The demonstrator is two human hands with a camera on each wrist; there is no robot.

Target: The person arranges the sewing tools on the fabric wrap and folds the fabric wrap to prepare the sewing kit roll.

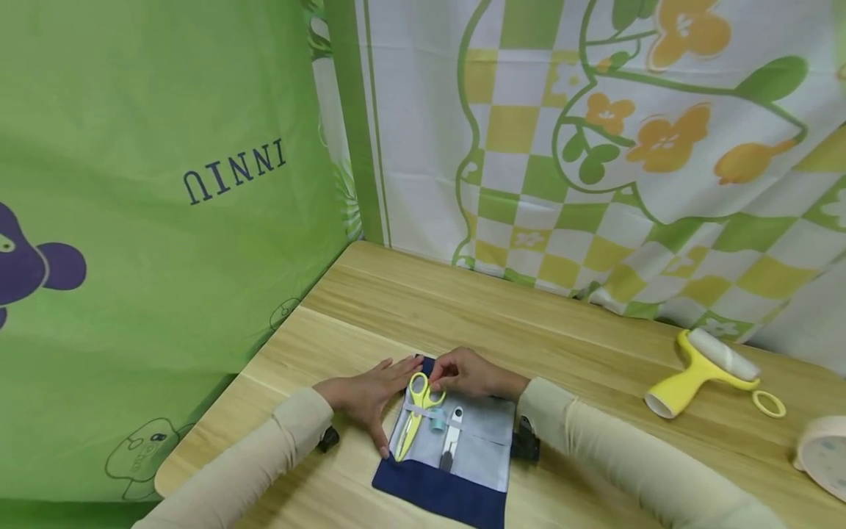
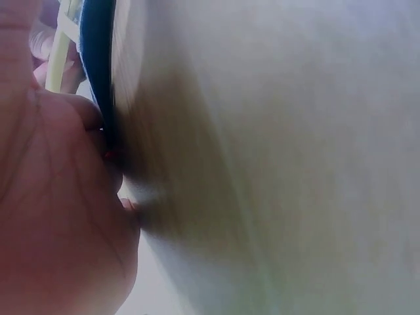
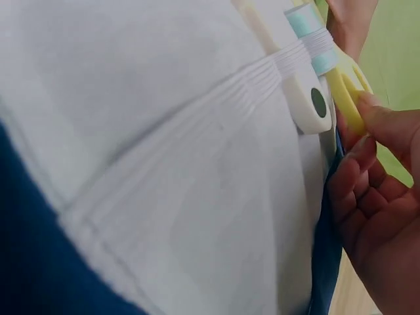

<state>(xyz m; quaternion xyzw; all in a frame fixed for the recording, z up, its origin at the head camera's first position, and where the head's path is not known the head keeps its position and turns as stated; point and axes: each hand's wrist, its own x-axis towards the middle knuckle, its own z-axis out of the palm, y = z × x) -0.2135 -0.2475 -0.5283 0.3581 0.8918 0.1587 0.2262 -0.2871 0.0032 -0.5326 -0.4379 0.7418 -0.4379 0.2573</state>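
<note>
big green cloth (image 1: 165, 308) fills 8 to 11 o'clock in the head view, dark lettering (image 1: 234, 173) at 10, purple shape (image 1: 23, 257) out at 9. white cloth (image 1: 423, 147) hangs from about 12 to 3, green and yellow checks, orange flowers (image 1: 664, 145) around 2. wood-grain table (image 1: 515, 316) below. towards 4 there's a yellow-handled roller (image 1: 690, 382), yellow ring (image 1: 782, 408) by it, then some pale rounded thing (image 1: 826, 452) cut off by the edge.
</note>
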